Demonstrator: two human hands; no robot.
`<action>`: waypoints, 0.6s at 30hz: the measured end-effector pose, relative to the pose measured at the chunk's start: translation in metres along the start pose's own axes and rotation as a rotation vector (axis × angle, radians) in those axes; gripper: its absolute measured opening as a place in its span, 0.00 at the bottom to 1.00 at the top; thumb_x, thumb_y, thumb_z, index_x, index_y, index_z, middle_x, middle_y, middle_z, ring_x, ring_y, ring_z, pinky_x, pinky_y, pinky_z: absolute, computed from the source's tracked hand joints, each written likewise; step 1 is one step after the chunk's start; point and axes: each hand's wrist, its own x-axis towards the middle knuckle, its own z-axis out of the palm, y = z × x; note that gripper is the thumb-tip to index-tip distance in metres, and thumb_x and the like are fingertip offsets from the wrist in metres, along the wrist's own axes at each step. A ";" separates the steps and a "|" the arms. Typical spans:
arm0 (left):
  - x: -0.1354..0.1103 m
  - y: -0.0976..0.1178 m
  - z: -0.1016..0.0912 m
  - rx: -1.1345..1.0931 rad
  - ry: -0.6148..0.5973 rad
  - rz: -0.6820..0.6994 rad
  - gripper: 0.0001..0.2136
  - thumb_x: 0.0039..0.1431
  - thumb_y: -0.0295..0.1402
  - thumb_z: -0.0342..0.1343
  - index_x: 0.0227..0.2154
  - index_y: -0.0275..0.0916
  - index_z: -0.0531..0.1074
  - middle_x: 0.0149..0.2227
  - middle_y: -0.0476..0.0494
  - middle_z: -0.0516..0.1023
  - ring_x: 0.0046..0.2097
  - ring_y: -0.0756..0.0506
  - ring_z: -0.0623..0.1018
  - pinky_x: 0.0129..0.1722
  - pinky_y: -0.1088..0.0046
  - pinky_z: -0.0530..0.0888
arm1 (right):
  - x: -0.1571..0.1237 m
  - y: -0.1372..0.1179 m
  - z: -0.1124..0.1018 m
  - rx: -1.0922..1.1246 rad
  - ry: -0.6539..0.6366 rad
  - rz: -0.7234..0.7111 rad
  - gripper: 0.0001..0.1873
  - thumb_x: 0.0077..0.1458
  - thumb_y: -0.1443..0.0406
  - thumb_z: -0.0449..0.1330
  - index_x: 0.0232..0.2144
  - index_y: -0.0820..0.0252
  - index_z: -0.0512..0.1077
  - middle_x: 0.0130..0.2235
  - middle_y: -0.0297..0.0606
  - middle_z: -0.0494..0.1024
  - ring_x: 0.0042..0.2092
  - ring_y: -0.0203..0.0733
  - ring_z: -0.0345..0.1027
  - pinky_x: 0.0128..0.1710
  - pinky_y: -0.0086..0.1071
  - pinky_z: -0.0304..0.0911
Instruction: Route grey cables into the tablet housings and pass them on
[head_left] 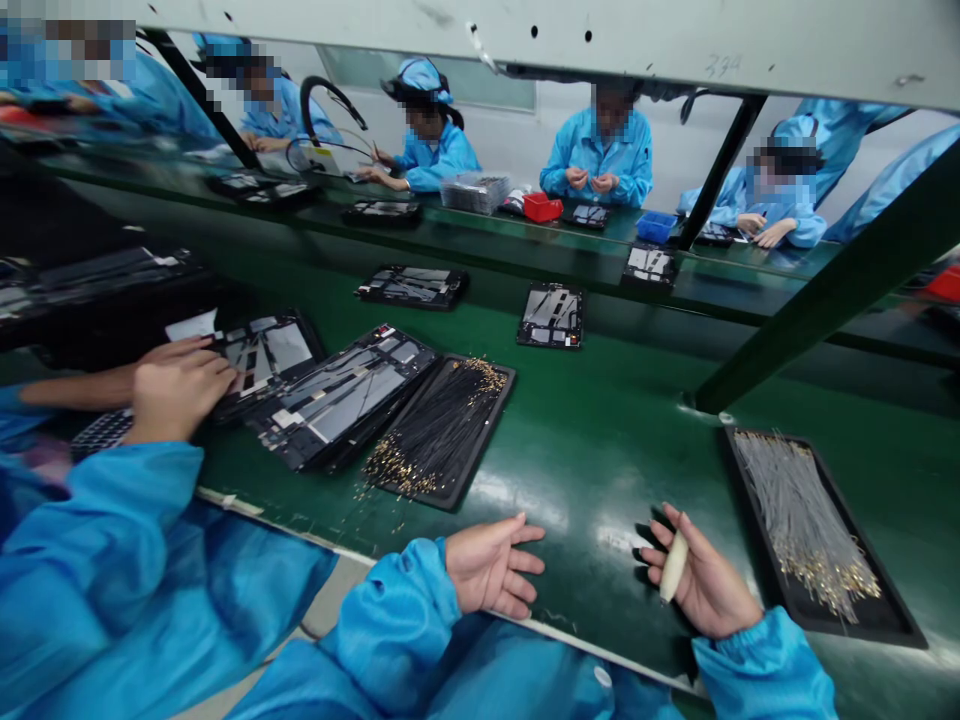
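My left hand (491,565) lies palm up on the green conveyor belt (592,470), its fingers apart and nothing in it. My right hand (705,580) holds a pale cylindrical stick (673,566) between its fingers and palm. Just right of that hand, a black tray of grey cables with gold tips (806,530) lies on the belt. Ahead of my left hand is a black tray of black cables with gold tips (439,430), with loose gold bits spilled by its near corner. Neither hand touches a tray.
A neighbour's hand (180,390) in a blue sleeve works on a tablet frame (262,355) at the left. Another open tablet frame (341,395) lies beside it, and more (551,315) sit farther along the belt. Co-workers in blue sit across, behind a green steel beam (825,280).
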 end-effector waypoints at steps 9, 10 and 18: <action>0.003 0.011 0.033 0.232 0.221 0.218 0.23 0.43 0.48 0.57 0.38 0.36 0.66 0.28 0.44 0.69 0.25 0.48 0.69 0.31 0.63 0.69 | -0.007 0.013 0.009 -0.129 0.219 -0.178 0.28 0.41 0.56 0.64 0.45 0.52 0.60 0.29 0.31 0.75 0.25 0.38 0.70 0.22 0.30 0.65; 0.005 0.020 0.042 0.234 0.235 0.291 0.22 0.43 0.46 0.58 0.37 0.34 0.67 0.29 0.43 0.69 0.26 0.49 0.69 0.33 0.66 0.69 | -0.010 0.016 0.006 -0.206 0.279 -0.226 0.29 0.41 0.55 0.63 0.46 0.53 0.61 0.28 0.30 0.75 0.24 0.36 0.68 0.19 0.28 0.63; 0.037 0.165 0.095 -0.003 0.243 0.641 0.28 0.56 0.49 0.42 0.53 0.34 0.54 0.49 0.34 0.61 0.42 0.48 0.70 0.42 0.72 0.68 | -0.043 0.048 -0.066 -1.103 0.630 -0.628 0.17 0.39 0.55 0.63 0.33 0.54 0.74 0.37 0.43 0.77 0.40 0.52 0.70 0.39 0.39 0.65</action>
